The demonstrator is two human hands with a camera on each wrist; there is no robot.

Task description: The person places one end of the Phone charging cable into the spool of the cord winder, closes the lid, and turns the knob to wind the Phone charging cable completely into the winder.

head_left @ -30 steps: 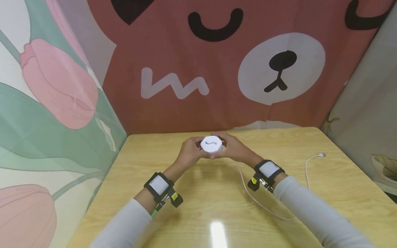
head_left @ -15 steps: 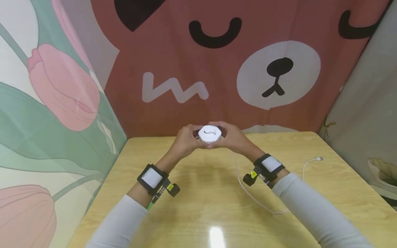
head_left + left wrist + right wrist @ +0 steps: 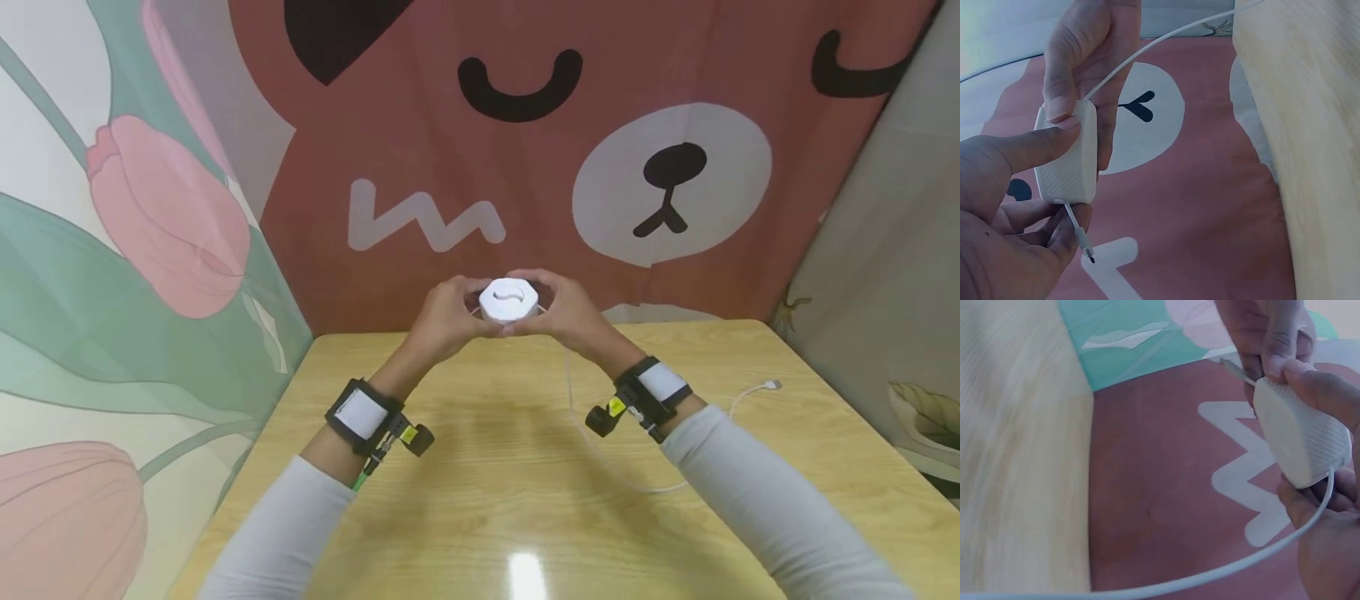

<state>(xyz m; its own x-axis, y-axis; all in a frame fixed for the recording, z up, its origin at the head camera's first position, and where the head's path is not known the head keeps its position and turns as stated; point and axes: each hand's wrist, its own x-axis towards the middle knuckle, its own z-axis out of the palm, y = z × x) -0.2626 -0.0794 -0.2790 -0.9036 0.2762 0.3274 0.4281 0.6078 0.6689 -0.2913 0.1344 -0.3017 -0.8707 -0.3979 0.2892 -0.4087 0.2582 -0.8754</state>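
Note:
A white hexagonal cable winder (image 3: 509, 302) with an S-shaped slot in its face is held up over the table's far edge. My left hand (image 3: 444, 318) grips its left side, and my right hand (image 3: 567, 312) grips the right. Both thumbs press on the ridged side wall in the left wrist view, tips close together. A short cable end with a small connector (image 3: 1082, 237) pokes out near my left fingers. From the opposite side, by my right hand, runs the long white cable (image 3: 1260, 555). Any cable wound inside the winder (image 3: 1300, 434) is hidden.
The long cable trails down onto the wooden table (image 3: 465, 500), passes under the right forearm and ends in a USB plug (image 3: 772, 384) at the right. A printed bear curtain (image 3: 420, 283) hangs right behind the table; a tulip curtain (image 3: 172, 225) closes the left side.
Both hands have lifted the cable winder upward and away from the body, and the cable on the table has been drawn along slightly. The grip looks the same.

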